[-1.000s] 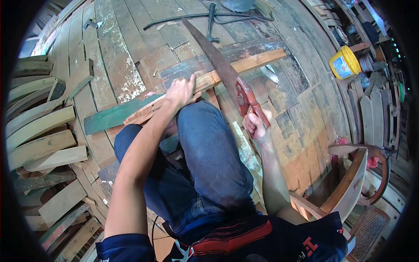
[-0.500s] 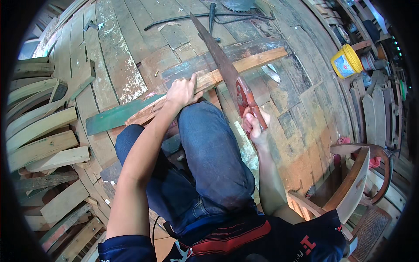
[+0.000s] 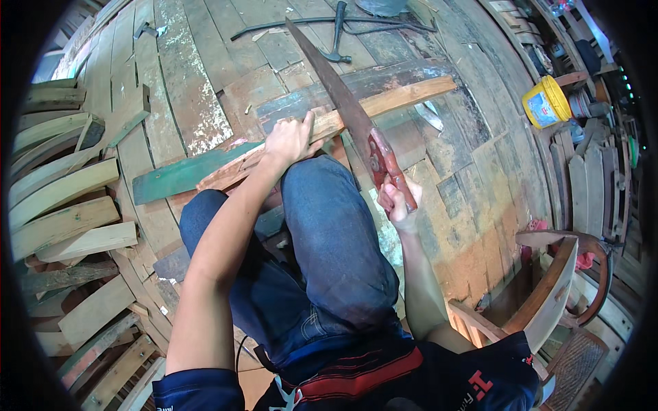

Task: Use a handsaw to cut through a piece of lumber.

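"Start big: what's under the work?"

"A plank floor (image 3: pixel 473 233), grainy and patched, with gaps between boards. It looks uneven, so I'd make sure nothing rocks before bearing down."

"And the piece itself?"

"A long, squared timber (image 3: pixel 411 94), warm brown and smooth toward its right end, rougher and splintery-looking toward the left. It lies slantwise in front of the knees (image 3: pixel 322 181), with a dark, scuffed board (image 3: pixel 295 102) just beyond. Steady support close to the cut matters most, I'd say."

"Next?"

"The saw (image 3: pixel 346 103) crosses the timber, its tapering, brown-stained metal blade pointing away from the body. Long, straight strokes with light pressure should keep it from binding. I can't tell how deep the teeth sit."

"Hands?"

"The left hand (image 3: pixel 289 142) grips the timber and holds it down just left of the blade; I'd keep those fingers well out of its path. The right hand (image 3: pixel 397 198) is wrapped firmly around the chipped red handle (image 3: pixel 388 161); wrist, forearm and blade in one line would help."
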